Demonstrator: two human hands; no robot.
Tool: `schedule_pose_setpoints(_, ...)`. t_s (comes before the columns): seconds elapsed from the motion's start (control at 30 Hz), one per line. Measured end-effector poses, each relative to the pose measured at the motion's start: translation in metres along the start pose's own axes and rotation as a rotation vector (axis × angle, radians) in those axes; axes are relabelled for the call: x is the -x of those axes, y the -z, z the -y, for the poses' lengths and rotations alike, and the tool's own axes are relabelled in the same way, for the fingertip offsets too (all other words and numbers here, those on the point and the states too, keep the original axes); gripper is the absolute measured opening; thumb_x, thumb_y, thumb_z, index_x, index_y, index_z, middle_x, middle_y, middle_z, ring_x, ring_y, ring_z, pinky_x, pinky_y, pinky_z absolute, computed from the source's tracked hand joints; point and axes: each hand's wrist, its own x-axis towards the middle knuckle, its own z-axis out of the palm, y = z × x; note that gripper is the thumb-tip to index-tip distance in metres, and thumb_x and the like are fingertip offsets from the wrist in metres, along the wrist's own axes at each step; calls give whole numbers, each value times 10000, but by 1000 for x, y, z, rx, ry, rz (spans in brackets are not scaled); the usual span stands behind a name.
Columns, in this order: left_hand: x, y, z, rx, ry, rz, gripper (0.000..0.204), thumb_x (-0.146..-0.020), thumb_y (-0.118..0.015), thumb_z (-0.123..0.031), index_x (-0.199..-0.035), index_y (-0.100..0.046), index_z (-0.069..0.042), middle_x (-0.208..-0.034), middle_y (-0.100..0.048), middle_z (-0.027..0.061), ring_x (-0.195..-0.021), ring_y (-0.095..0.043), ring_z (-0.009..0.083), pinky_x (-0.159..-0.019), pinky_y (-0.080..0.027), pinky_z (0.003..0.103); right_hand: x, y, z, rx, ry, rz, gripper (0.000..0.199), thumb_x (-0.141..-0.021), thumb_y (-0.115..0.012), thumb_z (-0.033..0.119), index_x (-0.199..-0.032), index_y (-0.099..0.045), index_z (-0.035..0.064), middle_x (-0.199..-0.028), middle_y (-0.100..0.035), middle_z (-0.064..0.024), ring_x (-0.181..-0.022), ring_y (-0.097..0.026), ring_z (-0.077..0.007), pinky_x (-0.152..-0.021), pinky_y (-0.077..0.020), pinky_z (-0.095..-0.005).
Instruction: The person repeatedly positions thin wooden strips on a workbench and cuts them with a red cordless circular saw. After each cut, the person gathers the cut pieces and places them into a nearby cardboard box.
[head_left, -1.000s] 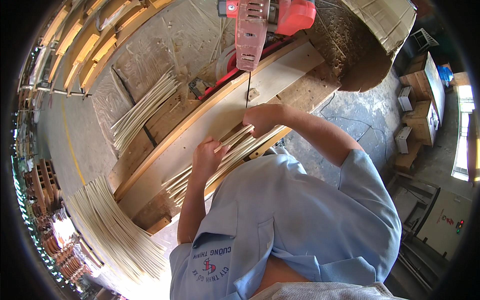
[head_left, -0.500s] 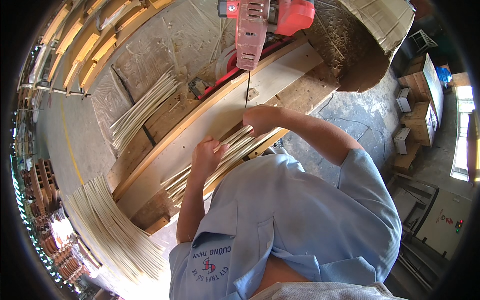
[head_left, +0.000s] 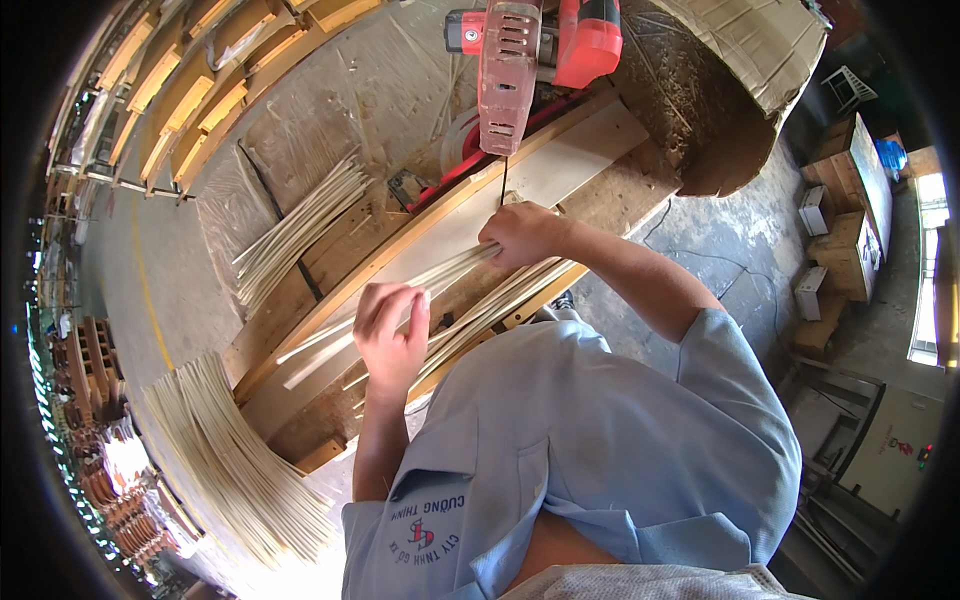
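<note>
My right hand [head_left: 528, 235] is closed around one end of a few thin pale wooden strips [head_left: 450, 268], close to the saw blade [head_left: 504, 183]. These strips slant down to the left across the saw's pale bed [head_left: 405, 270]. Over their middle is my left hand [head_left: 390, 335], its thumb raised and its fingers loosely bent and apart; it does not appear to grip them. More thin strips [head_left: 470, 330] lie along the near side of the bench, below both hands. Above the bed stands a red mitre saw [head_left: 508, 95] with a cloudy guard.
A wooden fence [head_left: 350, 287] runs along the bed's far side. Behind it lies a bundle of strips [head_left: 305, 230]. At lower left is a large stack of long strips [head_left: 235, 460]. A cardboard box [head_left: 750, 60] stands right of the saw; a cable [head_left: 720, 255] crosses the floor.
A few strips have come up from the near pile onto the bed with my right hand. My left hand has loosened and shifted slightly left, its thumb lifting.
</note>
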Motion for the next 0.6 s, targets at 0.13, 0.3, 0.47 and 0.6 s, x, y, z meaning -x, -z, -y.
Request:
schedule_pose_setpoints(0.13, -4, 11, -24, 145, 265, 214, 135, -896, -833, -89, -907, -725, -11, -833, -699, 69, -680, -631, 154, -618, -496, 271, -9, -1, 7, -89, 11, -191, 260, -911, -752, 306, -1017, -762, 69, -886, -751, -164, -843, -742, -346, -781, -587, -450)
schedule_pose_setpoints(0.3, -28, -6, -20, 517, 491, -116, 450, -927, -848, -200, -1285, -647, -14, -1024, -721, 87, -856, -631, 123, -762, -525, 273, -28, -32, 42, -631, 174, -513, 187, -917, -759, 209, -1003, -754, 43, -859, -734, -206, -776, -725, -365, -729, -580, -425)
schedule_pose_setpoints(0.47, -75, 11, -51, 784, 313, -2, 513, -986, -749, -112, -1439, -549, 20, -1005, -653, 68, -914, -611, 146, -861, -511, 298, -36, -45, 87, -869, 301, -518, 164, -900, -758, 117, -1038, -737, 31, -864, -728, -186, -779, -723, -330, -768, -574, -413)
schedule_pose_setpoints(0.6, -73, 2, -48, 655, 355, 45, 290, -1024, -698, -95, -1284, -652, 25, -819, -595, 16, -762, -563, 98, -731, -486, 270, -42, -63, 87, -906, 279, -529, 186, -900, -764, 146, -1045, -735, 32, -861, -728, -181, -760, -713, -310, -757, -566, -410)
